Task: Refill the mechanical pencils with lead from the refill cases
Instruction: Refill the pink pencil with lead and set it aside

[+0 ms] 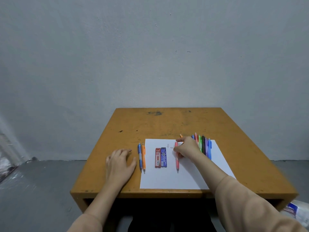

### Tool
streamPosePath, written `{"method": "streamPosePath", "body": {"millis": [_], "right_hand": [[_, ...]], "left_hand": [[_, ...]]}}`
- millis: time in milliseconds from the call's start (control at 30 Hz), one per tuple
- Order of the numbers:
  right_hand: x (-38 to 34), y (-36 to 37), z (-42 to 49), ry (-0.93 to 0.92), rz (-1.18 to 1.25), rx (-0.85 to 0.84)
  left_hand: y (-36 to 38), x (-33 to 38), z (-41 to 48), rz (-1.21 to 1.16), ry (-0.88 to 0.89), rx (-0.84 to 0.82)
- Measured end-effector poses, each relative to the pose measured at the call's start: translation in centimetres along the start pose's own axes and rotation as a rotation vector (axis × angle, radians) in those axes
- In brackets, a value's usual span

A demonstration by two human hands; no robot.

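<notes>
Head view: left hand (119, 164) lies spread left of the white paper sheet (167, 180); right hand (186, 148), grip unclear, partly hides the pink plastic pencil (176, 162) on it.

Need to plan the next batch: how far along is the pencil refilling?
Likely done: the blue mechanical pencil and orange mechanical pencil lie aside, left of the white paper sheet. In hand: the right hand pinches the pink mechanical pencil near its top, beside the red and blue refill cases; the left hand rests on the wooden table. Left: the bunch of coloured pencils at the sheet's right.
</notes>
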State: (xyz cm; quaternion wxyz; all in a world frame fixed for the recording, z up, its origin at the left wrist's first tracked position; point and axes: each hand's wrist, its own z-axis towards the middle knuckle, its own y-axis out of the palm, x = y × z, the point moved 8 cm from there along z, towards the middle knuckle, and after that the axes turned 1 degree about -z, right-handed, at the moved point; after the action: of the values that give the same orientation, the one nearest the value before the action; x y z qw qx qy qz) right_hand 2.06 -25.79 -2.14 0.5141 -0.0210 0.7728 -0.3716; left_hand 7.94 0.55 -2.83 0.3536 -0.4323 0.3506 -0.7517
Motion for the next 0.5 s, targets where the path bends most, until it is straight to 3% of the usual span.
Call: {"method": "streamPosePath", "body": {"millis": [200, 500], "right_hand": [[-0.4, 0.1, 0.6, -0.02, -0.185, 0.011], [-0.8, -0.1, 1.0, -0.051, -0.235, 0.033]], "left_hand": [[0.8, 0.0, 0.2, 0.075, -0.006, -0.08], [1.5, -0.4, 0.3, 0.102, -0.04, -0.146]]}}
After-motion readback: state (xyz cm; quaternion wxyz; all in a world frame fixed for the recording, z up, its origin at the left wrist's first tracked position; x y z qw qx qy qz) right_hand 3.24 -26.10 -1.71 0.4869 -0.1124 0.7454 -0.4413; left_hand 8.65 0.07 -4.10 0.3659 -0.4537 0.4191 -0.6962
